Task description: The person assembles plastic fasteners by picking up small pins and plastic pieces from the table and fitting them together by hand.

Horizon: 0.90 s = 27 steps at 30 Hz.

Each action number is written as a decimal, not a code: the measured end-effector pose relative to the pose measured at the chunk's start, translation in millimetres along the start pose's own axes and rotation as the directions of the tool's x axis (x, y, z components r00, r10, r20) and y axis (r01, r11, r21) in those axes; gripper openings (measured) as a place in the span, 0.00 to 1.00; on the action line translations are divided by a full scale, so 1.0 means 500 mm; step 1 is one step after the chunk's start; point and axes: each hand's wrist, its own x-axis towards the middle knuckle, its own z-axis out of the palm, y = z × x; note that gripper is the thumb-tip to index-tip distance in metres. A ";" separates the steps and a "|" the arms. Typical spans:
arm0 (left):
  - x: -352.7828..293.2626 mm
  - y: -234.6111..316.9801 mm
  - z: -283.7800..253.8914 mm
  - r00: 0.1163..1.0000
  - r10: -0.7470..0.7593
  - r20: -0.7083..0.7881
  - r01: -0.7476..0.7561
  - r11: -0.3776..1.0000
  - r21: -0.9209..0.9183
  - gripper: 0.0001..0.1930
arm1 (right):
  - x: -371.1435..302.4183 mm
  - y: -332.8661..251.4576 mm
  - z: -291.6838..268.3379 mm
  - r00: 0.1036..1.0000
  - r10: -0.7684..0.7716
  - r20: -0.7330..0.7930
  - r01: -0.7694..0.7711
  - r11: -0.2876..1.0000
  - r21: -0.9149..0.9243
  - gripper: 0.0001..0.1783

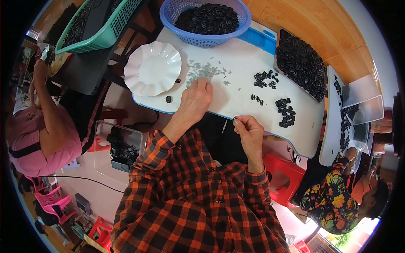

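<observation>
What appears to be a small workshop for handwork is being shared by several people, with tables being used by a person in pink and a person in a flowered top. Black parts are being kept in bulk in a blue basket, a green basket and a tray, while small groups of them and a scatter of grey bits are being spread over a white table. Plastic stools are being used as seating.

Table top: plate at 10 o'clock; basket, holding parts, at 11; heap at 2; small pieces between plate and heap.
</observation>
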 end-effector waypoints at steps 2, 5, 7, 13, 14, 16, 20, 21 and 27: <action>0.000 0.001 0.001 0.999 0.037 -0.007 -0.037 0.999 0.034 0.07 | -0.001 -0.009 0.004 1.000 0.009 -0.014 -0.009 1.000 0.007 0.06; -0.001 -0.002 0.006 0.998 0.064 -0.017 -0.063 0.996 0.060 0.07 | -0.003 -0.011 0.006 1.000 0.017 -0.021 -0.017 1.000 0.019 0.06; -0.003 -0.001 0.009 0.998 0.055 -0.023 -0.054 0.997 0.052 0.06 | -0.003 -0.013 0.008 1.000 0.016 -0.015 -0.016 1.000 0.022 0.06; -0.038 0.076 -0.014 0.991 -0.128 -0.039 0.085 0.826 -0.557 0.03 | -0.003 -0.038 0.027 0.979 -0.113 -0.169 0.129 0.988 0.088 0.05; -0.042 0.090 -0.020 0.986 -0.144 0.082 0.155 0.632 -0.759 0.03 | 0.001 -0.042 0.029 0.960 -0.202 -0.195 0.220 0.973 0.071 0.04; -0.045 0.109 -0.040 0.912 -0.081 0.401 0.409 0.160 -0.898 0.06 | 0.006 -0.041 0.027 0.920 -0.336 -0.202 0.343 0.939 -0.002 0.04; -0.047 0.124 -0.040 0.824 -0.044 0.565 0.551 -0.172 -0.817 0.07 | 0.003 -0.036 0.030 0.915 -0.354 -0.193 0.360 0.933 -0.003 0.04; -0.048 0.125 -0.035 0.816 -0.023 0.578 0.553 -0.265 -0.790 0.08 | 0.000 -0.043 0.032 0.924 -0.326 -0.200 0.339 0.940 0.037 0.04; -0.059 0.136 -0.018 0.805 0.015 0.594 0.519 -0.502 -0.691 0.09 | -0.011 -0.047 0.038 0.928 -0.283 -0.243 0.303 0.952 0.050 0.04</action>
